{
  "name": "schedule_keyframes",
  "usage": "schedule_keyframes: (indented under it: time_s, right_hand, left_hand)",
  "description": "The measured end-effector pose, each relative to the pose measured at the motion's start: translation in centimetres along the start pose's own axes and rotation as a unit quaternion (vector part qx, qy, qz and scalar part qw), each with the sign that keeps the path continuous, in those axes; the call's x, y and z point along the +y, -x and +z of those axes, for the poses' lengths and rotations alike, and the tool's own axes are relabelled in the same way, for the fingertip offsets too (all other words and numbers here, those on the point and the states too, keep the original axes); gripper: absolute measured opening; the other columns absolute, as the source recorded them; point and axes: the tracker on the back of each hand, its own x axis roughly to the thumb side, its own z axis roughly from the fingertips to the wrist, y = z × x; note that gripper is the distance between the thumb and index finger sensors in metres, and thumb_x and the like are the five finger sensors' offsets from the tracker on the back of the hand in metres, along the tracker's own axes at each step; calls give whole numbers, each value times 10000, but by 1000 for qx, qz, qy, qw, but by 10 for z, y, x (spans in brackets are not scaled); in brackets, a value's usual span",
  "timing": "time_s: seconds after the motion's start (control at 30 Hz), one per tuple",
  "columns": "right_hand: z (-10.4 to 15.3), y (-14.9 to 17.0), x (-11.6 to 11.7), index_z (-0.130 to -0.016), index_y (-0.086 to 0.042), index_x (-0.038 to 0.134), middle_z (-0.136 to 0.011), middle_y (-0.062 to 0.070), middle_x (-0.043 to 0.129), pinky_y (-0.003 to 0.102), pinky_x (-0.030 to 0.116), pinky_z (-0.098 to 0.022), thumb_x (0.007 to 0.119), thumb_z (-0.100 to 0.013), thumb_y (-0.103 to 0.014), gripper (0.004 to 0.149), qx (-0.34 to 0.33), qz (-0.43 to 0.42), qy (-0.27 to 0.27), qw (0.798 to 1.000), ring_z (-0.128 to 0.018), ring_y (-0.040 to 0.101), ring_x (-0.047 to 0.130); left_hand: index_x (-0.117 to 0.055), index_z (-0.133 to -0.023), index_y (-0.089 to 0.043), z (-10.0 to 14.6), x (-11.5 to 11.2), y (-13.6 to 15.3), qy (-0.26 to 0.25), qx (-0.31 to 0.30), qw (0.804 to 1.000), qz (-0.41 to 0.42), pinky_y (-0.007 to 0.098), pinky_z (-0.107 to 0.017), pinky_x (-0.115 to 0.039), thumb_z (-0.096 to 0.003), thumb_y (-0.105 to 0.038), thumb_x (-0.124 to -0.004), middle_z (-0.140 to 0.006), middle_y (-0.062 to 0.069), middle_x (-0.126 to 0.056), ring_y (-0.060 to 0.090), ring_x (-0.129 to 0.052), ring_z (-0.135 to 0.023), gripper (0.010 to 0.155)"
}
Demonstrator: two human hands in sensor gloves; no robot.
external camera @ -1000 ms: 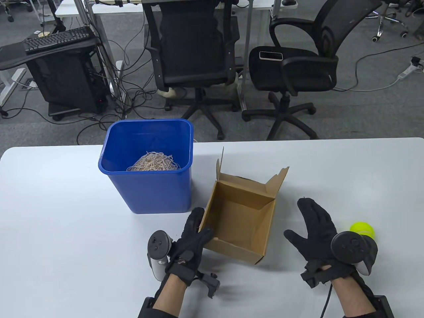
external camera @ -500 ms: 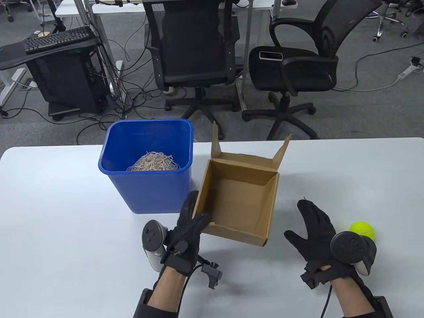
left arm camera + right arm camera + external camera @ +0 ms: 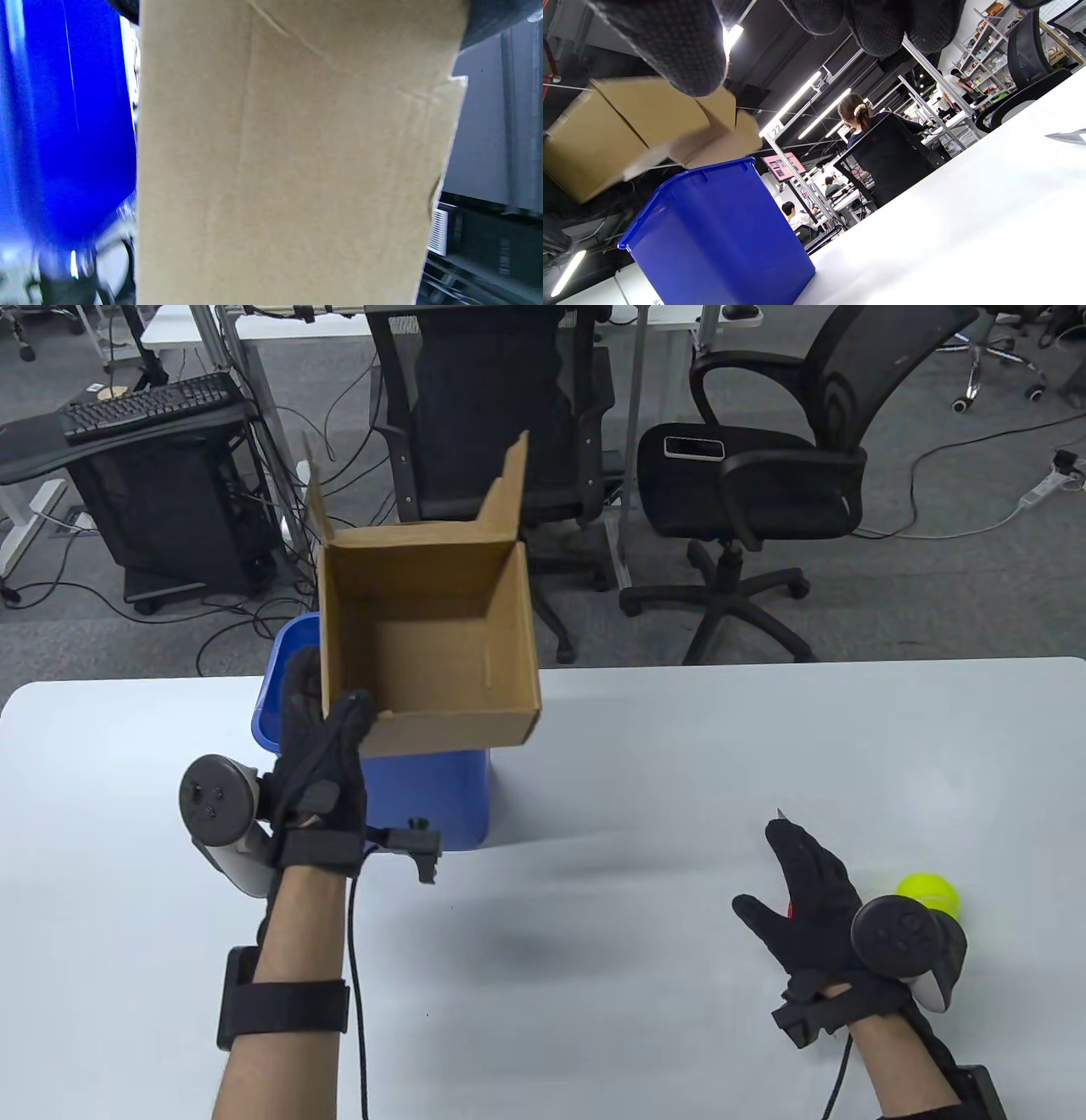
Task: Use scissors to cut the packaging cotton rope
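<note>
My left hand (image 3: 327,700) grips the near left corner of an open, empty cardboard box (image 3: 428,645) and holds it in the air over the blue bin (image 3: 424,789). The box hides the inside of the bin, so the cotton rope is out of sight. The box's wall fills the left wrist view (image 3: 288,161). My right hand (image 3: 785,874) lies flat and open on the white table (image 3: 679,746), on top of the scissors. Only a metal tip (image 3: 779,814) and a bit of red under the palm show. The blade tip also shows in the right wrist view (image 3: 1067,136).
A yellow tennis ball (image 3: 927,895) lies on the table just right of my right hand. The blue bin stands at the table's back left, also seen in the right wrist view (image 3: 712,237). Office chairs stand beyond the far edge.
My left hand lifted the box off the table and carried it up and left, over the bin, hiding the rope. My right hand stayed flat in place.
</note>
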Motion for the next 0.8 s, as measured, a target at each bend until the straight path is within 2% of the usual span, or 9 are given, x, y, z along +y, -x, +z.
schedule_keyframes:
  time_s: [0.1,0.27,0.4,0.47,0.53,0.6,0.63,0.73,0.8]
  right_hand:
    - [0,0,-1,-1109,-89,480,-1121,303,549,842,429,-590,834,-449,-514,861,0,-4,3,1000,-947,594,547]
    - [0,1,-3,-1109,-88,481,-1119,304,553,841,431,-591,833,-450,-512,859,2,-9,5,1000,-945,595,549]
    - [0,4,-1,-1109,-88,480,-1118,304,556,841,434,-591,832,-451,-513,859,5,-14,0,1000,-943,595,555]
    - [0,5,0,-1110,-86,480,-1116,305,561,840,438,-589,830,-452,-514,859,6,-16,-4,1000,-941,596,559]
    - [0,5,1,-1109,-87,481,-1116,305,563,840,439,-588,829,-453,-514,857,6,-17,-6,1000,-939,597,561]
    - [0,5,2,-1110,-85,480,-1114,307,565,841,439,-587,829,-453,-515,858,6,-18,-9,1000,-939,596,564]
    - [0,5,2,-1109,-85,482,-1113,305,568,841,440,-587,829,-453,-514,858,7,-18,-9,1000,-937,595,567]
    - [0,5,3,-1110,-85,480,-1112,305,569,842,439,-586,829,-453,-515,859,7,-18,-11,1000,-938,596,567]
    - [0,5,3,-1109,-85,480,-1112,309,568,842,439,-586,829,-454,-514,857,6,-17,-13,1000,-936,598,566]
  left_hand:
    - [-260,-1130,-176,-18,17,10,-19,21,995,-97,703,-600,-563,-541,-612,-755,-1110,300,-194,670,-450,-930,884]
    - [-302,-1131,-165,-32,22,19,-5,48,975,-215,713,-593,-556,-540,-601,-760,-1117,296,-241,676,-453,-930,866]
    - [-365,-1124,-144,-36,11,19,1,59,963,-261,735,-622,-466,-535,-559,-763,-1126,284,-313,675,-405,-952,823]
    - [-374,-1116,-127,-34,5,24,-8,56,961,-269,725,-653,-281,-540,-505,-745,-1119,285,-338,630,-312,-999,783]
    - [-439,-1092,-100,-31,3,28,-29,46,963,-266,672,-657,-163,-537,-370,-716,-1104,260,-434,536,-339,-1028,676]
    - [-510,-1075,-100,-29,2,34,-19,62,962,-265,662,-661,-172,-520,-287,-708,-1091,275,-458,541,-371,-1017,619]
    - [-533,-1065,-84,-27,1,37,-9,74,960,-270,622,-682,-145,-516,-244,-708,-1088,267,-479,533,-355,-1019,598]
    - [-534,-1065,-90,-24,-1,38,2,47,943,-329,615,-680,-166,-533,-301,-709,-1087,259,-487,529,-366,-1015,598]
    - [-511,-1072,-94,-21,-5,34,2,31,950,-309,645,-666,-164,-546,-339,-706,-1090,260,-471,535,-356,-1015,612]
